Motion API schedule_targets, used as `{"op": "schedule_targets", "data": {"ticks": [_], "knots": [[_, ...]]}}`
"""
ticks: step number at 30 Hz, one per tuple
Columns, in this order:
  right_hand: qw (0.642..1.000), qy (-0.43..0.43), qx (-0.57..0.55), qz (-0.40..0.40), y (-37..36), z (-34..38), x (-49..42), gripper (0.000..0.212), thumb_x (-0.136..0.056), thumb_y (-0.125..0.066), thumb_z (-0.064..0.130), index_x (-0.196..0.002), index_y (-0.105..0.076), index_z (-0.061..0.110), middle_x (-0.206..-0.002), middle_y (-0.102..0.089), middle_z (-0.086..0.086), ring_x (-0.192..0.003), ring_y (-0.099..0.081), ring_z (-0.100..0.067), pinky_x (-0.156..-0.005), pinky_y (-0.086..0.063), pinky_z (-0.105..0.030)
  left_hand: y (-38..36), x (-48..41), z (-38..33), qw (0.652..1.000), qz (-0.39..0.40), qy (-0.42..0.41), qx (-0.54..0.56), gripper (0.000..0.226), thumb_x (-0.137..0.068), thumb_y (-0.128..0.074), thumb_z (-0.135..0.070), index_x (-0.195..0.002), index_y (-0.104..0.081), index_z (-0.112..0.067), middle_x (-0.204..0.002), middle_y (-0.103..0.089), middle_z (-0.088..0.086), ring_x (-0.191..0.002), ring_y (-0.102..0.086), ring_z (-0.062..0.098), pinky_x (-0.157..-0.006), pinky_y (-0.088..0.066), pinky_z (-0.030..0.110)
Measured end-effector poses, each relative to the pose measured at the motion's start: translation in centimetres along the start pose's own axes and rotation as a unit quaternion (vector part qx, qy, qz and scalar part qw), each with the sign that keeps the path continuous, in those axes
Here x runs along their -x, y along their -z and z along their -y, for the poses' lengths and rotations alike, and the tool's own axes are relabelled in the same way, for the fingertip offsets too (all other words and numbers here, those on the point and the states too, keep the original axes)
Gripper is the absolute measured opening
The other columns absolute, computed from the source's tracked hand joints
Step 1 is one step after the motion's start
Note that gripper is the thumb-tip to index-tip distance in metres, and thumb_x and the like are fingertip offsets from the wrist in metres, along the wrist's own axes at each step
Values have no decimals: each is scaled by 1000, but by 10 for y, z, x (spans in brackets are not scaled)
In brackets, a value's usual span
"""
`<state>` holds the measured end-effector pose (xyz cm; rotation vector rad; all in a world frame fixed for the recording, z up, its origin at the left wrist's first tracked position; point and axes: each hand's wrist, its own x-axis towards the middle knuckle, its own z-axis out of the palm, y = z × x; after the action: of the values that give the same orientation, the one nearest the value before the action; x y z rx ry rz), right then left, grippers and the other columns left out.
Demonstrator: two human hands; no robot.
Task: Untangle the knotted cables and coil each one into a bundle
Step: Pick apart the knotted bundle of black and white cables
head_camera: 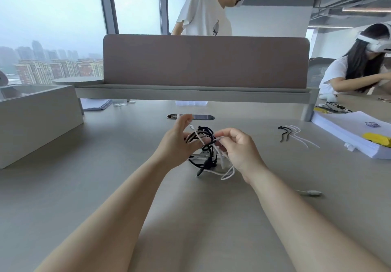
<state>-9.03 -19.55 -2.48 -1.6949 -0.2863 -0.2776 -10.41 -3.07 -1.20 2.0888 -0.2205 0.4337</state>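
Left hand [177,142] grips the cable tangle [206,144] mid-desk [127,166], fingers partly hidden behind loops. Right hand [241,149] pinches a white cable [222,160]. One black cable [209,153]; white count unclear.

Left hand [176,143] is gripping the knotted black cable [206,130], right hand [241,152] is pinching the white cable [229,173]; tangle is hanging over the middle of the desk [105,166].
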Motion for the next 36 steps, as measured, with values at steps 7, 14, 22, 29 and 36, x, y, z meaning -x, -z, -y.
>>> {"op": "schedule_targets", "data": {"ticks": [7, 14, 22, 29, 36], "knots": [[993, 45, 108, 25, -3, -7, 2, 4, -90, -61, 20, -86, -62, 20, -74, -57, 8, -69, -50, -6, -66, -40, -20, -5, -4, 10, 997, -14, 79, 11, 41, -82, -72, -11, -118, -55, -21, -110, -65, -3, -76, -61, 5, -61, -46, 20], [990, 80, 119, -9, -1, -7, 3, 6, -93, -56, 13, -93, -61, 18, -78, -58, 12, -71, -52, -2, -63, -38, -11, -6, -4, 10, 993, -102, 20, -58, 23, -86, -64, -11, -98, -63, -31, -113, -56, -9, -84, -62, 12, -74, -54, 34], [988, 62, 115, -81, 2, -4, 2, 15, -96, -50, 10, -104, -62, 14, -92, -59, 7, -86, -54, -12, -71, -38, -18, 1, -4, -5, 971, -122, 52, 199, 46, -88, -53, -2, -129, -49, -25, -115, -58, -3, -92, -61, 5, -53, -43, 6], [992, 29, 80, -89, 7, -8, -1, 11, -89, -62, 11, -82, -56, 16, -78, -65, -6, -68, -65, -19, -65, -55, -24, 17, -10, -2, 941, -157, 173, 247, 24, -90, -50, 2, -109, -63, -5, -66, -49, 2, -50, -44, 11, -51, -46, 19], [971, -53, -199, -120, 7, 4, 0, 8, -100, -44, 12, -93, -41, 11, -95, -67, -16, -74, -72, -19, -65, -59, -27, 7, -5, 0, 988, -99, 107, -52, 17, -73, -58, -22, -85, -64, -33, -114, -56, -7, -95, -59, 16, -88, -52, 41]]}}
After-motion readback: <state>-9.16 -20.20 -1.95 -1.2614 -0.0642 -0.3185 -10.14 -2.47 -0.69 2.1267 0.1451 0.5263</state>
